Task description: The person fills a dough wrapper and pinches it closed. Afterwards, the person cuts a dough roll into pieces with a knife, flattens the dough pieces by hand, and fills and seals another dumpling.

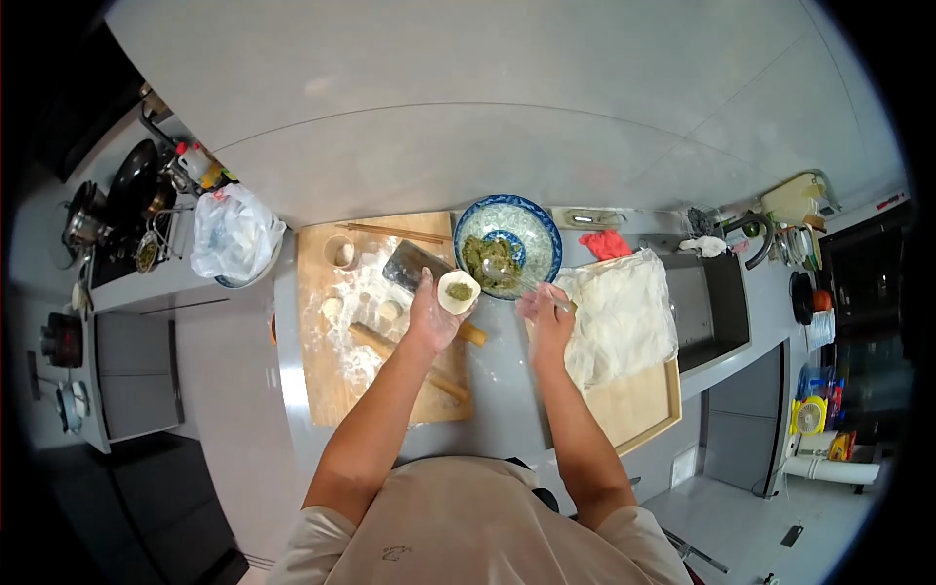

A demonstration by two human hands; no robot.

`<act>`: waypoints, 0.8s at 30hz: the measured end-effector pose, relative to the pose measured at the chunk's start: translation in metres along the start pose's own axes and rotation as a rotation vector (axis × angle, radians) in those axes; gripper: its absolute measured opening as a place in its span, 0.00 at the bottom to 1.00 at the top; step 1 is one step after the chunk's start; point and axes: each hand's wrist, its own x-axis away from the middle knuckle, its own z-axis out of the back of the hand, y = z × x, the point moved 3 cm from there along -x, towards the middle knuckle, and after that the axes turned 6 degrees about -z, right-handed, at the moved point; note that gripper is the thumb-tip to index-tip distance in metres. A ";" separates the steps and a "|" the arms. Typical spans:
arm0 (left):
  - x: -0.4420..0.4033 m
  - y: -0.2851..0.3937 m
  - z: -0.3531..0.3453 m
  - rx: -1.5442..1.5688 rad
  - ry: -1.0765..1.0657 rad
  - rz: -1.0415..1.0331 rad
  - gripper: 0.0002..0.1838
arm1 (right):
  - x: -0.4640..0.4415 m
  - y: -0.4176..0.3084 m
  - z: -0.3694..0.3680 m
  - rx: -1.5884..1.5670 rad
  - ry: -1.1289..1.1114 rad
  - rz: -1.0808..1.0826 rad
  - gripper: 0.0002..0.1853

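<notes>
A round dough wrapper (446, 297) with green filling (459, 291) at its middle lies in my left hand (430, 317), whose fingers are curled round it from below. My right hand (549, 314) grips the handle of a metal spoon (526, 282), which reaches over the rim of a blue-and-white bowl (549, 222). Green filling (486, 261) sits in that bowl. Below and left of my left hand, rolling pins (370, 339) rest on a floured wooden board (322, 385). A dark cleaver blade (414, 265) lies behind my left hand. Small dough pieces (390, 310) are on the board.
Chopsticks (395, 232) and a small cup (340, 252) are on the board. At right, a white cloth (619, 312) covers part of a wooden tray (639, 432), beside a sink (726, 297). A red cloth (605, 245) lies behind. A plastic bag (232, 232) stands at left.
</notes>
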 end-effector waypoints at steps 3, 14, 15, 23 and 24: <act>0.000 -0.007 -0.005 0.011 0.058 0.006 0.36 | -0.041 0.042 -0.001 -0.300 0.094 -0.286 0.13; -0.003 -0.012 0.003 -0.054 0.129 0.015 0.33 | -0.048 0.023 0.023 -0.118 0.172 -0.226 0.09; -0.002 -0.013 0.002 -0.059 0.126 0.019 0.33 | -0.049 0.028 0.022 -0.029 0.137 -0.220 0.11; -0.006 -0.011 0.008 -0.112 0.161 0.035 0.33 | -0.009 0.009 0.005 0.576 -0.133 0.285 0.11; -0.007 -0.011 0.010 -0.115 0.182 0.037 0.33 | -0.006 0.005 0.001 0.679 -0.153 0.395 0.11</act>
